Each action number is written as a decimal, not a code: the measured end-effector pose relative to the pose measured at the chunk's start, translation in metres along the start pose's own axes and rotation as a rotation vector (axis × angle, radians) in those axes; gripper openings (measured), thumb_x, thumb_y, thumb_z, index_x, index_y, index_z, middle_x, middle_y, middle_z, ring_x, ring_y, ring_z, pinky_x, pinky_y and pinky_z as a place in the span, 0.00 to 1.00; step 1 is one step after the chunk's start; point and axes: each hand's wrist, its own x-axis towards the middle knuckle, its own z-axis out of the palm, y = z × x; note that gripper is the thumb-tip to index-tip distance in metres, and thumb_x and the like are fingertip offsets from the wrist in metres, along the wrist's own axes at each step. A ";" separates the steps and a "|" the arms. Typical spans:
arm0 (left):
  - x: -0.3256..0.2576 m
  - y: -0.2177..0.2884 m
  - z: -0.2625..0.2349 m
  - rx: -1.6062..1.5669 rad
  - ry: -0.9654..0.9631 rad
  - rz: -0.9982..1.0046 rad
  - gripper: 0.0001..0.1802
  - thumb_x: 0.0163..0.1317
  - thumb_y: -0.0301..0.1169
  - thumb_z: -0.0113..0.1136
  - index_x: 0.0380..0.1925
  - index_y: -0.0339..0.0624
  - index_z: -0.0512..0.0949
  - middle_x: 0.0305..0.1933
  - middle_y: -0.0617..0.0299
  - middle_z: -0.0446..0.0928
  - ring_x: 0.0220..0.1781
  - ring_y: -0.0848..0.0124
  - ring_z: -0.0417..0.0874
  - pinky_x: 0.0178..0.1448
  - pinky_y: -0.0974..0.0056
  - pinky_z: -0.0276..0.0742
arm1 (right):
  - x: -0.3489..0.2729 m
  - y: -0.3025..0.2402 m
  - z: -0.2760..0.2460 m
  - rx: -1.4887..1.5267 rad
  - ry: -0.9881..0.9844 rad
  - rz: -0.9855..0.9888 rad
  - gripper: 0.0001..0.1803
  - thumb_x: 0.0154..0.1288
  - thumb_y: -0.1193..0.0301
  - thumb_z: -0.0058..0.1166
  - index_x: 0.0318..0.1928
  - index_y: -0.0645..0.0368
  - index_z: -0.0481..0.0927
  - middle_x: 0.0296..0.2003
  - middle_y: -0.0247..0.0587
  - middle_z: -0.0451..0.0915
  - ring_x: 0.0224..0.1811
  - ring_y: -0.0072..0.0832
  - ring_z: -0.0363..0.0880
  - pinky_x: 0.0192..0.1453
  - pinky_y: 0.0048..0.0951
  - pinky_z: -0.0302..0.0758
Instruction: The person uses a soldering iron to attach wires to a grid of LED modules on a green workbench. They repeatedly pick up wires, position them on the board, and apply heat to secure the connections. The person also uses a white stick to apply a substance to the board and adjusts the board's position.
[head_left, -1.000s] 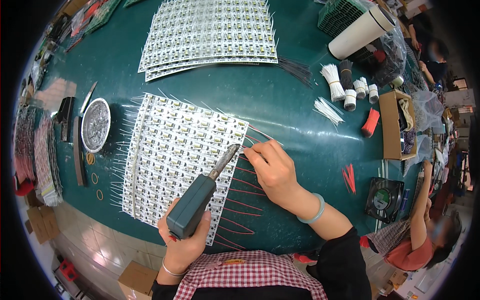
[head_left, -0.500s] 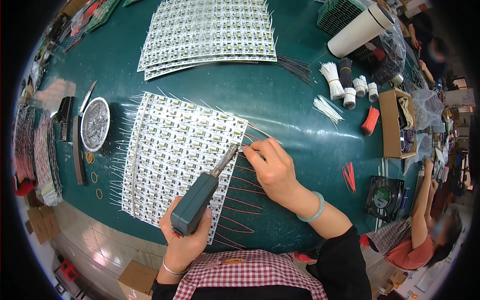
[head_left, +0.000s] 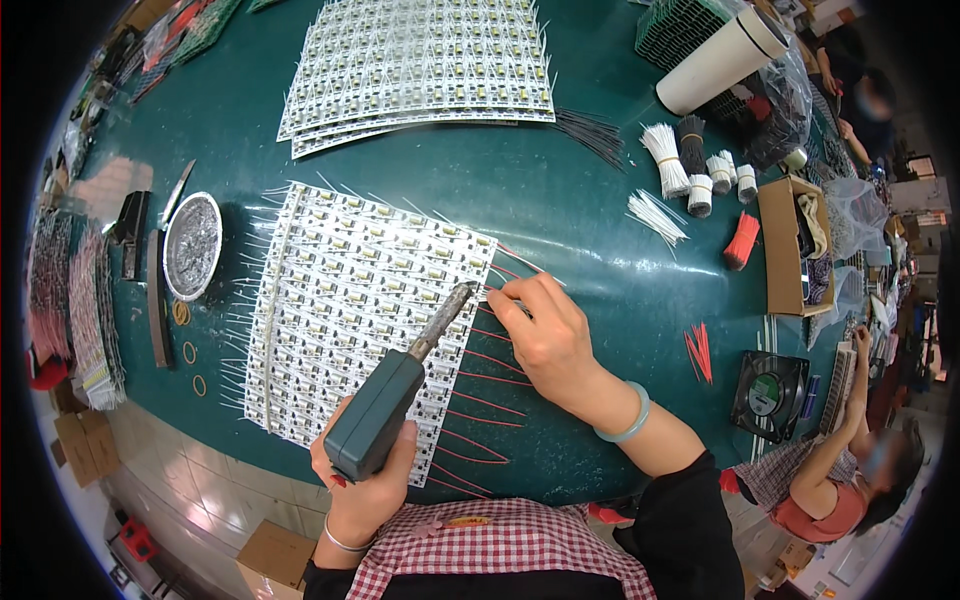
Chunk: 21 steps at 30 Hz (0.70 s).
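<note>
The left grip (head_left: 372, 497) is closed around a soldering iron (head_left: 378, 412), its long axis running far-right. The tip lies at the right edge of the circuit-board panel (head_left: 365, 285), just left of the right grip (head_left: 545, 330), pinched shut, contents indiscernible.

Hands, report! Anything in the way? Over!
Left hand gripping soldering iron. Right hand pinching at edge of board sheet, anything held too small to tell. Possible hazard: iron's tip close to right fingers.
</note>
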 end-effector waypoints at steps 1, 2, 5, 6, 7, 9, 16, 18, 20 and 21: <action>0.000 0.000 0.000 0.004 0.002 0.009 0.13 0.53 0.19 0.70 0.40 0.27 0.83 0.33 0.58 0.81 0.31 0.76 0.79 0.35 0.70 0.76 | 0.000 0.000 0.000 -0.001 0.001 0.000 0.14 0.51 0.81 0.60 0.41 0.66 0.82 0.37 0.41 0.78 0.39 0.35 0.79 0.37 0.30 0.79; -0.001 -0.001 0.000 0.008 0.003 0.019 0.13 0.53 0.19 0.70 0.39 0.27 0.83 0.33 0.58 0.81 0.31 0.76 0.79 0.35 0.70 0.76 | 0.000 0.000 0.000 0.003 0.006 0.001 0.14 0.51 0.81 0.60 0.41 0.66 0.82 0.37 0.41 0.78 0.39 0.35 0.79 0.37 0.30 0.79; -0.004 -0.003 -0.001 0.006 0.028 0.042 0.12 0.53 0.19 0.70 0.39 0.28 0.83 0.34 0.58 0.82 0.31 0.76 0.80 0.36 0.70 0.76 | 0.000 -0.001 -0.001 0.012 0.039 -0.021 0.14 0.51 0.80 0.61 0.42 0.65 0.82 0.36 0.41 0.78 0.39 0.35 0.78 0.37 0.32 0.78; -0.005 -0.003 -0.001 0.002 0.039 0.048 0.12 0.53 0.19 0.70 0.39 0.28 0.83 0.34 0.58 0.82 0.32 0.76 0.80 0.36 0.70 0.76 | 0.002 -0.002 -0.004 0.008 0.063 -0.041 0.15 0.51 0.80 0.61 0.42 0.65 0.81 0.36 0.41 0.78 0.38 0.36 0.78 0.37 0.33 0.78; -0.006 -0.004 -0.002 -0.014 0.044 0.029 0.12 0.53 0.19 0.70 0.39 0.28 0.83 0.35 0.57 0.82 0.32 0.76 0.80 0.36 0.69 0.76 | 0.003 -0.003 -0.006 0.004 0.087 -0.060 0.15 0.51 0.80 0.61 0.42 0.65 0.81 0.36 0.41 0.78 0.38 0.36 0.78 0.37 0.33 0.77; -0.009 -0.006 -0.004 -0.047 0.052 -0.011 0.12 0.53 0.19 0.71 0.39 0.28 0.83 0.35 0.57 0.82 0.32 0.75 0.81 0.35 0.69 0.76 | 0.000 -0.009 -0.009 0.047 0.097 -0.049 0.15 0.51 0.80 0.61 0.42 0.65 0.81 0.36 0.41 0.78 0.37 0.36 0.78 0.37 0.34 0.77; -0.017 -0.012 -0.006 -0.087 0.054 -0.005 0.12 0.52 0.18 0.70 0.38 0.28 0.83 0.35 0.57 0.81 0.32 0.74 0.80 0.35 0.70 0.75 | -0.012 -0.012 0.000 0.104 0.046 -0.017 0.15 0.52 0.80 0.61 0.42 0.65 0.81 0.36 0.40 0.78 0.36 0.35 0.78 0.36 0.33 0.77; -0.015 -0.012 -0.007 -0.085 0.022 -0.003 0.11 0.53 0.18 0.70 0.38 0.28 0.83 0.34 0.58 0.81 0.31 0.75 0.80 0.34 0.69 0.74 | -0.013 -0.012 0.001 0.097 0.034 -0.013 0.15 0.51 0.80 0.61 0.42 0.66 0.82 0.36 0.40 0.78 0.36 0.35 0.78 0.36 0.32 0.77; -0.012 -0.005 -0.007 -0.074 0.003 -0.016 0.10 0.53 0.18 0.69 0.37 0.28 0.83 0.34 0.58 0.80 0.30 0.75 0.79 0.33 0.69 0.73 | -0.014 -0.012 0.001 0.086 0.024 -0.010 0.15 0.51 0.80 0.61 0.42 0.66 0.82 0.35 0.40 0.78 0.36 0.35 0.78 0.35 0.31 0.77; -0.012 -0.003 -0.007 -0.066 -0.004 -0.021 0.10 0.53 0.18 0.69 0.36 0.29 0.83 0.34 0.58 0.80 0.30 0.75 0.79 0.33 0.69 0.72 | -0.014 -0.012 0.001 0.081 0.023 -0.011 0.15 0.51 0.80 0.61 0.42 0.66 0.82 0.35 0.40 0.78 0.36 0.35 0.78 0.35 0.31 0.77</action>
